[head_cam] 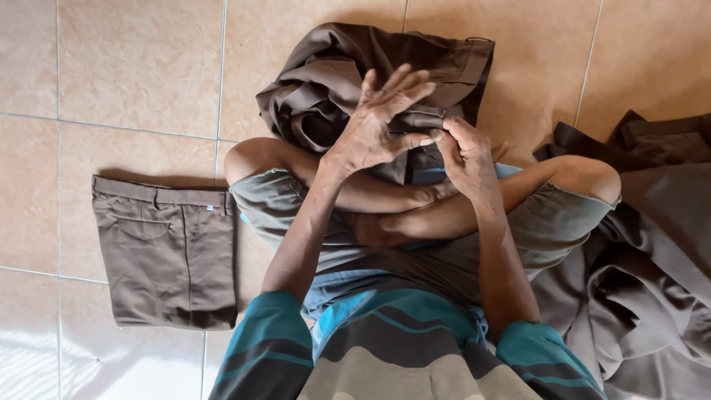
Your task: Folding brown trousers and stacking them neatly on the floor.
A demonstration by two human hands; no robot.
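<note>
While right hand [465, 152] pinches crumpled brown trousers [333, 81], left hand [381, 118] spread, waistband up

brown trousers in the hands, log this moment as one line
left hand: fingers spread on bunched brown trousers | right hand: pinching waistband | folded trousers: on floor, left | cloth pile: right

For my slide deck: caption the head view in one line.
Seated cross-legged on a tiled floor, left hand and right hand work bunched brown trousers; a folded pair lies beside.
</note>
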